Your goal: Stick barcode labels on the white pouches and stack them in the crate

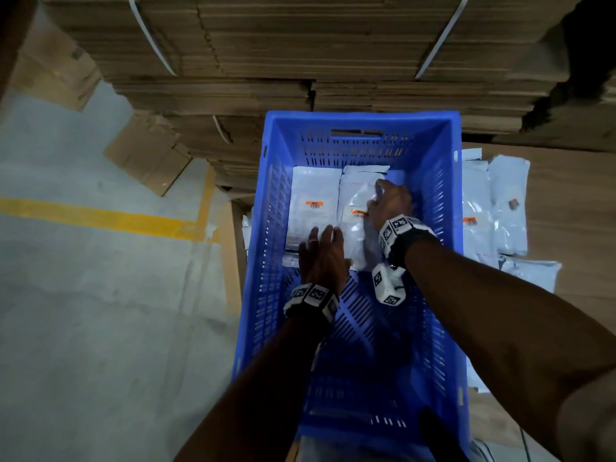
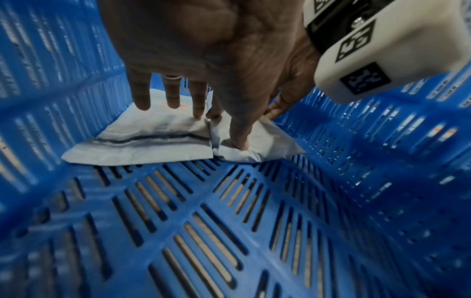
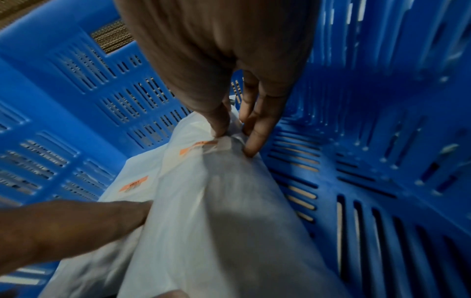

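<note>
So far only the far end of the blue crate (image 1: 443,181) holds anything — two white pouches side by side on its slotted floor, with most of the floor nearer the person still bare.

Furthest left lies the left pouch (image 1: 311,208), flat, its orange barcode label (image 1: 314,204) facing up; this one looks finished and placed. The left hand (image 1: 321,258) reaches over the near ends of both pouches, fingers straight and spread, fingertips (image 2: 142,104) touching the left pouch and the thumb pressing down on the near end of its neighbour. Its grip holds nothing; it only steadies.

Next comes the right pouch (image 1: 355,228), also carrying an orange label (image 1: 359,213), crumpled and partly raised off the floor. The right hand (image 1: 390,203) has its grip closed on it, thumb and fingers pinching a fold of the plastic near the label, so this pouch seems to be in the middle of being set down.

Right of the crate, outside its wall, more white pouches (image 1: 493,211) lie spread on a sheet of brown cardboard (image 1: 576,201). One shows an orange label; for the others I cannot tell. Judging by that heap, the job is in its early part — labelling and stacking are mostly left.
</note>
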A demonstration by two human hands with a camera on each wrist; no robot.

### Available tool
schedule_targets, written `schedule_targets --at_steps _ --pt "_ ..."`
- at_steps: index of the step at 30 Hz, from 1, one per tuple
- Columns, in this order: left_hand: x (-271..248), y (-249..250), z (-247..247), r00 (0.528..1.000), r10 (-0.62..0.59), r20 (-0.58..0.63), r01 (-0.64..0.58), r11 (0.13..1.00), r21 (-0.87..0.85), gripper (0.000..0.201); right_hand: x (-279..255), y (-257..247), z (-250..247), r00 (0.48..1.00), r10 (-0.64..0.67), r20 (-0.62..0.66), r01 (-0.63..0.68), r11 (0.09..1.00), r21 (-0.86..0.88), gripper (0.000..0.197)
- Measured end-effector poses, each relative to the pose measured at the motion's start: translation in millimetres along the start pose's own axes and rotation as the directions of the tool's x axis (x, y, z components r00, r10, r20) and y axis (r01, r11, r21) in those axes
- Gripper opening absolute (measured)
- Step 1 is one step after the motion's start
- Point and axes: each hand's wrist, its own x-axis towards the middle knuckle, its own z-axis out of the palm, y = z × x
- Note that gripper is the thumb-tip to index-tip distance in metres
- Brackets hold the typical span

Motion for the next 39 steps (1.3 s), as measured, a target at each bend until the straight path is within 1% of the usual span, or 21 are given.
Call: schedule_targets --at_steps 3,6,10,12,14,16,17,18,19,21,22,24,26,27,29,30,31,33,35,37,39 --pt "-3 1 3 0.999 -0.034 0.04 0.033 0.999 0.013 0.067 -4 0 3 1.0 0.0 -0.017 -0.001 1.0 -0.019 0.035" --pt "-1 3 1 0.998 -0.03 0.055 0.03 1.0 0.011 0.067 0 0 1 1.0 0.006 0.011 -0.007 1.0 0.002 0.043" --pt "5 -2 -3 0.998 -0.012 0.064 0.011 1.0 0.018 0.069 2 2 -8 0.998 -0.033 0.059 0.033 0.999 0.0 0.034" --pt "3 -1 -14 1.0 0.019 0.006 -0.019 0.999 0.026 0.066 -4 -2 -18 0.999 -0.038 0.024 0.038 0.999 0.014 0.034" --pt "-6 6 -31 0.996 0.024 -0.09 -0.022 1.0 0.02 0.059 -15 -7 -33 0.999 -0.017 -0.038 0.02 0.995 0.101 0.037" --pt "-16 14 -46 0.987 -0.049 -0.153 0.043 0.998 -0.038 0.046 -29 -18 -54 0.996 -0.007 -0.087 0.024 0.98 0.197 0.033" --pt "-21 21 -54 0.98 -0.077 -0.182 0.067 0.996 -0.063 0.039 -36 -23 -67 0.992 -0.035 -0.125 0.066 0.965 0.255 0.027" --pt "-25 30 -66 0.972 -0.092 -0.216 0.075 0.994 -0.082 0.037 -45 -28 -81 0.979 -0.097 -0.177 0.15 0.935 0.321 0.021" --pt "-31 41 -82 0.974 -0.121 -0.193 0.101 0.989 -0.11 0.038 -54 -30 -97 0.95 -0.188 -0.251 0.273 0.891 0.364 0.015" --pt "-44 68 -111 0.963 -0.207 -0.173 0.173 0.966 -0.192 0.031 -71 -17 -133 0.85 -0.35 -0.393 0.495 0.787 0.369 0.011" --pt "-52 83 -120 0.951 -0.216 -0.22 0.16 0.956 -0.247 0.025 -79 -3 -150 0.81 -0.386 -0.442 0.555 0.749 0.363 0.012" --pt "-74 118 -138 0.94 -0.15 -0.308 0.037 0.938 -0.346 0.023 -92 42 -179 0.764 -0.401 -0.506 0.594 0.742 0.309 0.017" --pt "-98 158 -142 0.915 -0.005 -0.404 -0.14 0.934 -0.328 0.033 -104 99 -195 0.756 -0.398 -0.519 0.567 0.795 0.216 0.024" --pt "-108 178 -134 0.908 0.076 -0.411 -0.203 0.94 -0.274 0.037 -109 131 -198 0.778 -0.384 -0.497 0.529 0.828 0.188 0.027" --pt "-122 219 -115 0.905 0.182 -0.384 -0.267 0.947 -0.18 0.039 -116 193 -197 0.855 -0.307 -0.419 0.411 0.893 0.185 0.031" --pt "-127 238 -105 0.919 0.209 -0.335 -0.277 0.946 -0.168 0.039 -121 221 -194 0.894 -0.252 -0.37 0.34 0.92 0.197 0.033" --pt "-131 256 -94 0.943 0.215 -0.253 -0.264 0.948 -0.176 0.038 -125 245 -191 0.924 -0.203 -0.323 0.276 0.94 0.199 0.035" --pt "-132 281 -66 0.984 0.176 -0.029 -0.179 0.972 -0.155 0.04 -135 280 -183 0.959 -0.156 -0.237 0.202 0.962 0.184 0.041" --pt "-126 295 -38 0.985 0.11 0.131 -0.102 0.993 -0.063 0.04 -138 304 -174 0.988 -0.098 -0.119 0.116 0.981 0.157 0.041" --pt "-122 299 -12 0.976 0.023 0.216 -0.034 0.998 0.045 0.044 -137 316 -168 1.0 0.013 0.016 -0.015 0.992 0.126 0.051" --pt "-119 301 7 0.979 -0.027 0.204 -0.003 0.99 0.143 0.05 -135 325 -166 0.993 0.07 0.091 -0.084 0.984 0.158 0.056"
